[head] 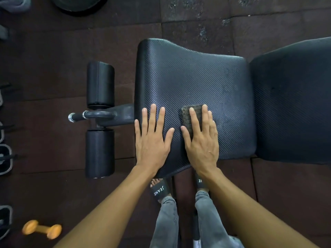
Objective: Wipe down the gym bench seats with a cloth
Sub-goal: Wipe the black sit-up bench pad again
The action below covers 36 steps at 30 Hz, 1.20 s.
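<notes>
The black textured bench seat (193, 77) fills the middle of the view, with a second black pad (293, 97) adjoining it on the right. My left hand (152, 136) lies flat on the seat's near left part, fingers spread, holding nothing. My right hand (201, 140) presses a folded dark brown cloth (187, 117) flat against the seat near its front edge. Most of the cloth is hidden under my fingers and palm.
Two black foam leg rollers (100, 85) (99, 153) on a metal bar (93, 115) stick out left of the seat. An orange dumbbell (42, 229) lies on the dark rubber floor at lower left. My feet in black slides (159, 190) stand under the seat's near edge.
</notes>
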{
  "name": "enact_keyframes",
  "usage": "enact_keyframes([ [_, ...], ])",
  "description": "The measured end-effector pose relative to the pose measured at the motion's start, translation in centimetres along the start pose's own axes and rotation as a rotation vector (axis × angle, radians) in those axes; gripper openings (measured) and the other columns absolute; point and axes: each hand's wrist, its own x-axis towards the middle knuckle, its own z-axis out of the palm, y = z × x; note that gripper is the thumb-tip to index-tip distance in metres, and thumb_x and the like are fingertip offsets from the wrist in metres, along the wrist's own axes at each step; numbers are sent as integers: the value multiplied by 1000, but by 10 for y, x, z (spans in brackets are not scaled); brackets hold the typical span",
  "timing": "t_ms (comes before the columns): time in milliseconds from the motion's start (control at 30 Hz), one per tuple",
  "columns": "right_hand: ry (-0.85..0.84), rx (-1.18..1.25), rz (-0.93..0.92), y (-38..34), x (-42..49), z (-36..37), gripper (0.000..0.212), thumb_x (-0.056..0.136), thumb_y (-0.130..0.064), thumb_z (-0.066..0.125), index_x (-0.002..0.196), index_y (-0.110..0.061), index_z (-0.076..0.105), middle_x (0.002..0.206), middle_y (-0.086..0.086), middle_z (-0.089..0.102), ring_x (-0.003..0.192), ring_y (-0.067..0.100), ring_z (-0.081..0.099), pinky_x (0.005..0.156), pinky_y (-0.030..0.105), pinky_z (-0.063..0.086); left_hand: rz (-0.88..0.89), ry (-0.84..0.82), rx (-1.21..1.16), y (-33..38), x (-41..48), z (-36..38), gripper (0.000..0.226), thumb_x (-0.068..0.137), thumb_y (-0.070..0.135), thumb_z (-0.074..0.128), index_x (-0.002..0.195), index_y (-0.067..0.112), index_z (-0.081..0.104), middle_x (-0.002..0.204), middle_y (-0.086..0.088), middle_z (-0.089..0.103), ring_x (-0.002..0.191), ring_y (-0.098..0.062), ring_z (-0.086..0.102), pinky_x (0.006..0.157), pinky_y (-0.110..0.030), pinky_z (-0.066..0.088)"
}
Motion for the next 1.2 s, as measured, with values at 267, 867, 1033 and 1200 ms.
enact_keyframes([
  [267, 15, 270, 40, 3, 3, -7, 51, 104, -34, 47, 152, -21, 37, 164, 6, 25, 147, 25, 29, 117, 30, 25, -7, -21, 17, 2, 0, -1, 65, 101, 51, 26, 156, 26, 5, 164, 1, -3, 151, -22, -7, 122, -49, 4],
  [867, -629, 799, -34, -160, 24, -168, 41, 103, -29, 50, 144, -23, 50, 141, -10, 56, 131, 2, 48, 114, 25, 34, -550, 62, -269, -33, -94, -193, 55, 97, 32, 50, 148, 16, 36, 151, -7, 41, 139, -26, 37, 113, -41, 33],
  [1033, -854, 726, -340, -287, -30, -205, 42, 103, -30, 48, 144, -21, 50, 144, -8, 55, 135, 5, 46, 113, 23, 32, -811, 248, -275, -95, -198, -281, 53, 97, 30, 52, 146, 15, 40, 147, -4, 46, 135, -23, 42, 109, -38, 35],
  [1200, -1075, 618, -634, -417, -144, -227, 43, 102, -32, 50, 144, -24, 50, 139, -9, 57, 127, 8, 52, 93, 10, 39, -1103, 406, -258, -155, -345, -341, 51, 97, 32, 51, 145, 17, 41, 145, -1, 48, 133, -22, 44, 106, -38, 38],
])
